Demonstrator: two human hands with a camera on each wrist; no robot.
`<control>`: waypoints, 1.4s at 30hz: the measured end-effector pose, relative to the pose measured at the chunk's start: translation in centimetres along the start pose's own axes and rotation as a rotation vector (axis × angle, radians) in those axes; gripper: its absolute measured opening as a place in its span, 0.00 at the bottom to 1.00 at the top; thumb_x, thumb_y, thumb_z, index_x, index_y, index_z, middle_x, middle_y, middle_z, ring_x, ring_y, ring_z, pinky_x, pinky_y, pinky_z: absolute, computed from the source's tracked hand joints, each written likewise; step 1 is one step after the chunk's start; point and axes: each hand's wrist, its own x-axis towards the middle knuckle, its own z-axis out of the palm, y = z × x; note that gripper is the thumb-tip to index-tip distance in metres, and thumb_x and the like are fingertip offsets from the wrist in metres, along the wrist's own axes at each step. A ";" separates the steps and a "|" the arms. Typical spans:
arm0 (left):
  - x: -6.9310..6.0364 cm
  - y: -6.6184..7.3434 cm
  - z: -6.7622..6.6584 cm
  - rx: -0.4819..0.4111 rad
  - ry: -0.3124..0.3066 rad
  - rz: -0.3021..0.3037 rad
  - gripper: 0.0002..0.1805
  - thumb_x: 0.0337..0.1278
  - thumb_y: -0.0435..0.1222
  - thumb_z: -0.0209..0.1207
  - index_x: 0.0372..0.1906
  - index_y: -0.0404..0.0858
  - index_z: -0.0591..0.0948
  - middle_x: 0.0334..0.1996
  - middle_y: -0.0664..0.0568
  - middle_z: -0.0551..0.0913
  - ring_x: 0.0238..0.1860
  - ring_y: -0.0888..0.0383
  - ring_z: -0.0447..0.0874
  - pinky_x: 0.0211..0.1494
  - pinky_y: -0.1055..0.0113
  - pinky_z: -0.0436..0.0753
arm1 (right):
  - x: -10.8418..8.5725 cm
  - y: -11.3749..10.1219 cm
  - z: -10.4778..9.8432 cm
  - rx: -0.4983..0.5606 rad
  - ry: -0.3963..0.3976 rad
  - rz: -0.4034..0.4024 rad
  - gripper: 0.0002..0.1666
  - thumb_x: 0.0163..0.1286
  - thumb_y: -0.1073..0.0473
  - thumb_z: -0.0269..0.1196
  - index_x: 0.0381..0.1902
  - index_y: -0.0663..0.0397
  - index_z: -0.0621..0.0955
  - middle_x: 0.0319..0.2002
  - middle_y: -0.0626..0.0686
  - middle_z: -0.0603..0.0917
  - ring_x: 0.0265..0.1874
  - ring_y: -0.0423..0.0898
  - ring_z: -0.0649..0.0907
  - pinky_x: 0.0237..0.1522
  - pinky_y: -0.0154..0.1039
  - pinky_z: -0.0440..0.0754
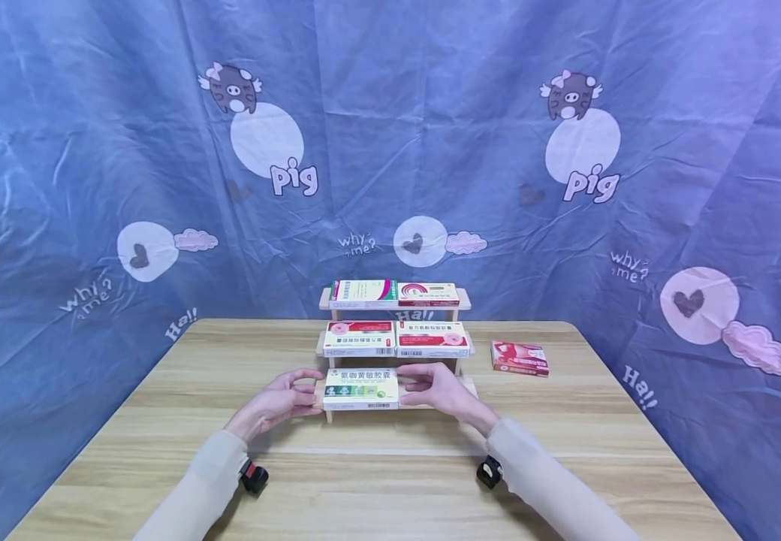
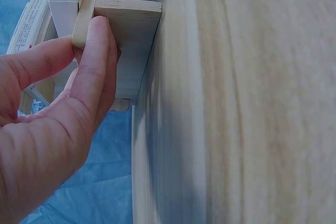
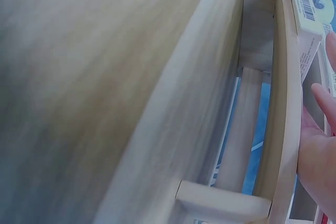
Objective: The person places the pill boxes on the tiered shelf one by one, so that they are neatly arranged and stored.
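A white medicine box (image 1: pixel 360 389) with a green picture strip lies on the lowest tier of a three-tier wooden display stand (image 1: pixel 329 415). At that tier's left end, my left hand (image 1: pixel 281 402) pinches the board's edge (image 2: pixel 84 11) between thumb and fingertips. The left wrist view shows the box (image 2: pixel 65 3) just beyond the thumb. My right hand (image 1: pixel 441 389) is at the box's right end, fingers spread and tips touching or very near it. In the right wrist view only part of this hand (image 3: pixel 317 145) shows, with the thumb apart from the box (image 3: pixel 307 30).
The middle tier bears two red-and-white medicine boxes (image 1: pixel 360 339) (image 1: pixel 433 339). On the top tier lie a green-and-magenta box (image 1: pixel 363 294) and a red-and-white box (image 1: pixel 427 294). A red box (image 1: pixel 520 358) lies on the wooden table (image 1: pixel 390 488) to the stand's right. A blue curtain (image 1: pixel 390 150) hangs behind.
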 end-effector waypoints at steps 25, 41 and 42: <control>-0.1 0.1 0.0 0.003 -0.001 -0.002 0.32 0.59 0.20 0.55 0.68 0.25 0.59 0.42 0.43 0.79 0.42 0.54 0.85 0.55 0.58 0.86 | -3.2 0.3 -4.9 -0.017 -0.017 -0.011 0.16 0.67 0.63 0.64 0.47 0.71 0.82 0.35 0.65 0.86 0.29 0.39 0.83 0.35 0.35 0.87; 0.1 0.1 0.1 -0.004 0.010 -0.013 0.34 0.58 0.20 0.55 0.69 0.26 0.58 0.44 0.41 0.79 0.42 0.52 0.86 0.53 0.59 0.87 | -5.1 0.8 -9.9 -0.023 -0.025 -0.012 0.20 0.66 0.60 0.65 0.48 0.72 0.81 0.36 0.60 0.88 0.26 0.40 0.83 0.31 0.41 0.87; 0.1 0.1 0.1 -0.003 0.008 -0.013 0.34 0.58 0.20 0.55 0.69 0.26 0.58 0.44 0.41 0.79 0.42 0.52 0.86 0.53 0.59 0.87 | -5.2 0.8 -10.2 -0.033 -0.018 -0.006 0.20 0.65 0.59 0.66 0.48 0.72 0.81 0.36 0.58 0.88 0.26 0.40 0.83 0.31 0.40 0.87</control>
